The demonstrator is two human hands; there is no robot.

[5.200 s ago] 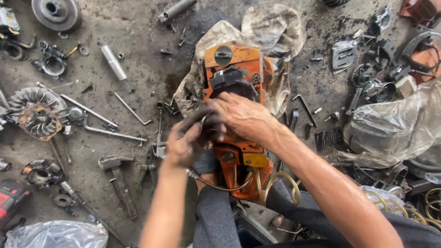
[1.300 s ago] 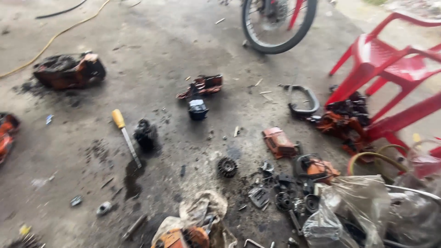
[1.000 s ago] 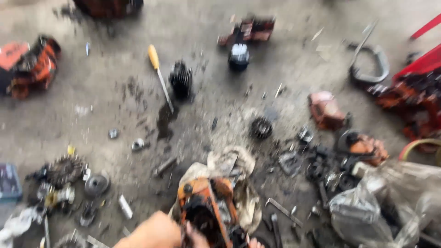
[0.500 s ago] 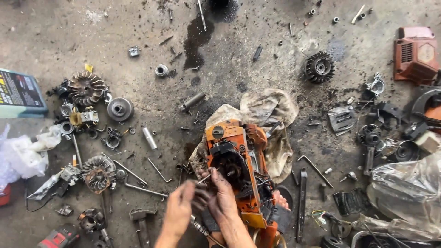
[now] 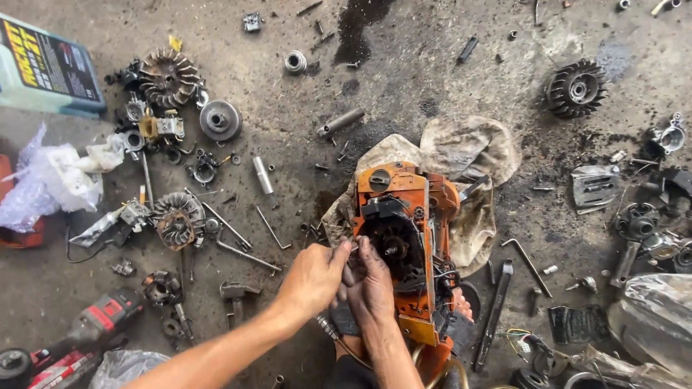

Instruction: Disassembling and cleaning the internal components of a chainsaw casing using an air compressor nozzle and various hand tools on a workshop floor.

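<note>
An orange chainsaw engine body point(image 5: 404, 245) lies on a dirty rag point(image 5: 468, 155) on the concrete floor, its dark round flywheel cavity exposed. My left hand point(image 5: 311, 277) and my right hand point(image 5: 371, 284) meet at the body's left edge. Both are greasy, with their fingers pinched together over a small dark part there. That part is mostly hidden by my fingers. A black cable runs below my wrists.
Loose engine parts lie all around: finned flywheels point(image 5: 167, 75) point(image 5: 575, 88), a metal cylinder point(image 5: 340, 122), hex keys point(image 5: 241, 248), a flat bar point(image 5: 494, 317). There is also a hammer point(image 5: 234, 299), a red power tool point(image 5: 86, 331), a boxy container point(image 5: 47, 65) and plastic bags point(image 5: 50, 180).
The view swung from the far floor, with a red chair and a wheel, down to the engine. My hands, on it at first, are again at its left edge.
</note>
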